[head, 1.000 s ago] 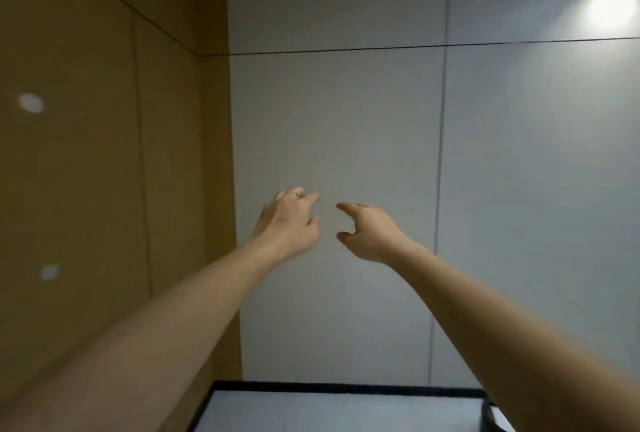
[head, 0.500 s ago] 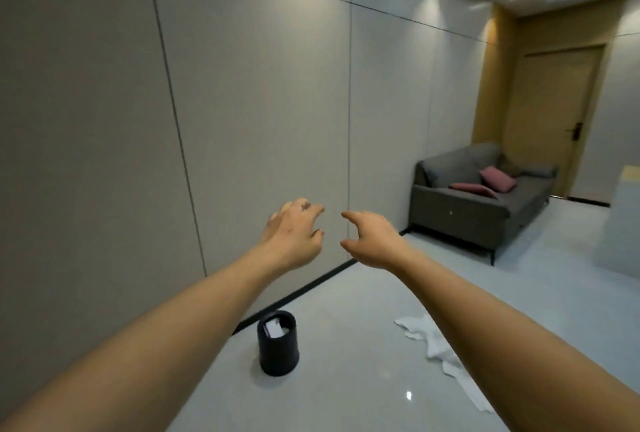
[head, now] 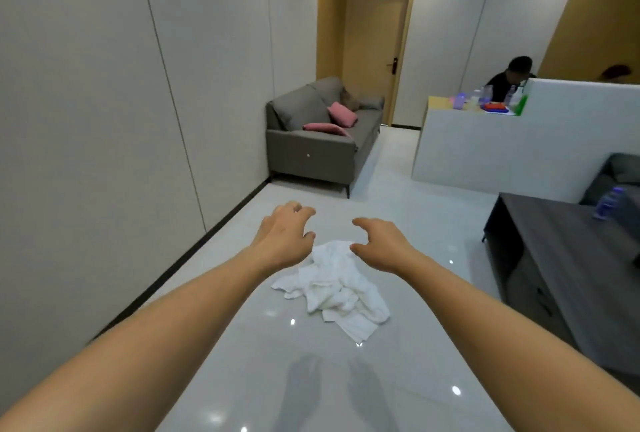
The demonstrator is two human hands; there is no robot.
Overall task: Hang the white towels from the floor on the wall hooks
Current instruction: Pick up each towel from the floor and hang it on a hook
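A crumpled heap of white towels (head: 337, 288) lies on the glossy grey floor in the middle of the view. My left hand (head: 285, 237) is stretched out above the heap's far left edge, fingers apart and curled, holding nothing. My right hand (head: 379, 244) is held out over the heap's far right edge, also with spread fingers and nothing in it. Both hands are above the towels and apart from them. No wall hooks are in view.
A panelled wall (head: 104, 102) runs along the left. A grey sofa (head: 311, 144) with pink cushions stands beyond. A dark low table (head: 561, 241) is at right, a white counter (head: 485, 144) behind it with a seated person (head: 509, 80).
The view has swung right and down, from the wall corner to the room floor. The towel heap now lies centred under my outstretched hands. The black bin has left the view.
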